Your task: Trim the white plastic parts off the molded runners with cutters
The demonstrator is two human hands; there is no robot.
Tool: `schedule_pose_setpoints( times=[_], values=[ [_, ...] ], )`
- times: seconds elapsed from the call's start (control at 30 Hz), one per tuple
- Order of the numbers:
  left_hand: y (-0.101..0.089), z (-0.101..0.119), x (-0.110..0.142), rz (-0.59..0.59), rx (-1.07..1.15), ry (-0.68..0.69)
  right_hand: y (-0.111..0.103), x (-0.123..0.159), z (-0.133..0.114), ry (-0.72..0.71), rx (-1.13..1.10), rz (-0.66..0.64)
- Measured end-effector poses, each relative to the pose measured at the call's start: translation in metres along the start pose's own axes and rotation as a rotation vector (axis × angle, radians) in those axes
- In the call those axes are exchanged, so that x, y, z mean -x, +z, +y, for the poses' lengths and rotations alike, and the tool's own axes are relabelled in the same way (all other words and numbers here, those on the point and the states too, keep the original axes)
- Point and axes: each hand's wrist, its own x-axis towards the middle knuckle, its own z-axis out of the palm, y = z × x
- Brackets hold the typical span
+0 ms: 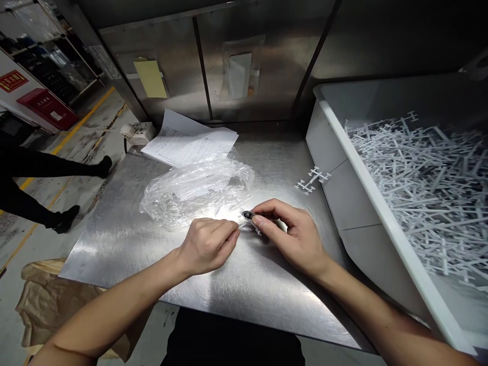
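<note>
Over the steel table, my left hand [209, 246] is closed, its thumb and fingertips pinching a small white plastic sprue [258, 231] that is mostly hidden. Close beside it, my right hand [292, 234] grips a small dark cutting tool [248, 215] between thumb and forefinger; the tool's tip meets the white plastic, and its exact kind is hard to make out. Just behind both hands lies a crumpled clear plastic bag [194, 195] with small white bits inside. Another branched white sprue [313, 180] rests on the table to the right.
A large grey bin [343, 203] heaped with white sprues [430, 193] stands at right. Printed sheets [186, 137] and a power socket [142, 133] are at the back left. Brown paper [57, 305] lies below the table's left edge. A person's legs [49, 168] show at far left.
</note>
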Motion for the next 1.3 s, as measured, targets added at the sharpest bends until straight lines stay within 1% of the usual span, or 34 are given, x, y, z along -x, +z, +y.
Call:
schedule_pose_setpoints(
  times=[0.23, 0.43, 0.57, 0.67, 0.8, 1.1, 1.23, 1.3],
  values=[
    [-0.001, 0.002, -0.002, -0.011, -0.038, 0.041, 0.000, -0.001, 0.000, 0.029, 0.018, -0.032],
    [0.000, 0.003, -0.002, 0.005, -0.054, 0.083, 0.002, 0.000, 0.003, 0.059, 0.000, -0.036],
    [0.003, 0.003, -0.002, 0.009, -0.053, 0.073, 0.005, 0.001, 0.006, 0.129, -0.048, -0.018],
    [0.006, 0.004, -0.001, 0.007, -0.059, 0.049, 0.007, 0.001, 0.010, 0.184, -0.070, -0.027],
    [0.007, 0.006, -0.001, -0.003, -0.073, 0.031, 0.008, 0.000, 0.012, 0.226, -0.085, -0.027],
    [0.007, 0.007, -0.001, -0.006, -0.097, 0.031, 0.008, -0.001, 0.012, 0.237, -0.106, -0.018],
    [0.005, 0.005, -0.001, -0.020, -0.083, 0.028, 0.006, -0.003, 0.010, 0.218, -0.109, 0.007],
    [0.001, 0.003, -0.001, -0.004, -0.077, 0.029, 0.004, -0.004, 0.009, 0.216, -0.115, 0.033]
  ],
)
